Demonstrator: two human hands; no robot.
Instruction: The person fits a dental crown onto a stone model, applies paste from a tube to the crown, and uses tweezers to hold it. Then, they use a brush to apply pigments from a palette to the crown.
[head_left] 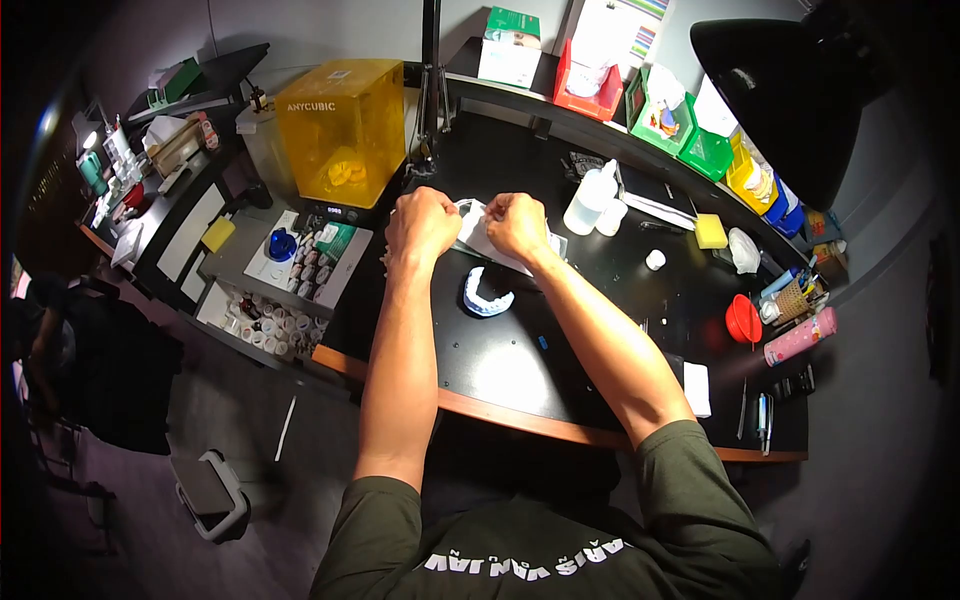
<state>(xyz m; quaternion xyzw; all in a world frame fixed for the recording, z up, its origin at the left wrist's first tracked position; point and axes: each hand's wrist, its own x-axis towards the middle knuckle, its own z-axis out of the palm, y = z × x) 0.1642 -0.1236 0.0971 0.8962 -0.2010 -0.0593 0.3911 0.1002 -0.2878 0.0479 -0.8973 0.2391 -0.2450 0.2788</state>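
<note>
Both hands are over the black bench with their fingers curled in. Between them lies a thin white sheet (474,221), perhaps paper or a plastic bag; its far edge is partly covered by the fingers. My right hand (518,226) pinches the sheet from the right. On the other side my left hand (424,224) is closed at the sheet's left edge, and what its fingers hold I cannot make out. A pale blue, horseshoe-shaped dental impression (488,296) rests on the bench just nearer to me, apart from both hands.
A yellow-hooded 3D printer (340,130) stands at the back left, above an open drawer of small jars (265,325). White bottles (592,200), a yellow sponge (711,231), a red bowl (742,319) and a pink bottle (800,337) line the right. A black lamp (780,90) overhangs there.
</note>
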